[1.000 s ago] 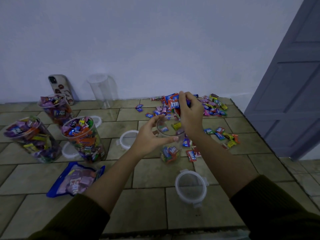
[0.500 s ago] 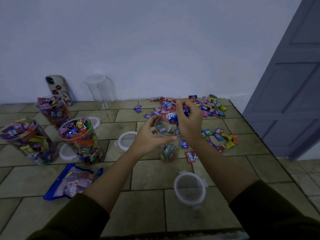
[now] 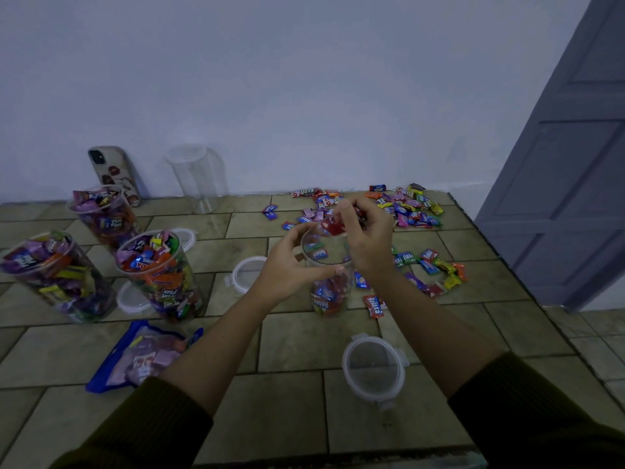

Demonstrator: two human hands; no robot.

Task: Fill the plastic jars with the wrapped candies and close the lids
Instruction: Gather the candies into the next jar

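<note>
A clear plastic jar [image 3: 329, 292] stands in the middle of the tiled surface with a shallow layer of wrapped candies at its bottom. My left hand [image 3: 291, 265] grips the jar's rim from the left. My right hand [image 3: 367, 238] hovers over the jar's mouth, fingers curled round a few red wrapped candies [image 3: 333, 226]. A loose pile of wrapped candies [image 3: 406, 208] lies behind and to the right of the jar. A round lid [image 3: 373, 367] lies in front of the jar.
Three full, lidless jars [image 3: 159, 272] stand at the left. An empty jar [image 3: 198, 179] and a phone [image 3: 113, 172] stand against the wall. Two more lids [image 3: 245, 274] lie near the jars. A blue candy bag [image 3: 145, 355] lies front left. A grey door [image 3: 558, 164] is right.
My right hand has come down from the candy pile to the jar's mouth and dropped most of its handful in. My left hand stays on the rim.
</note>
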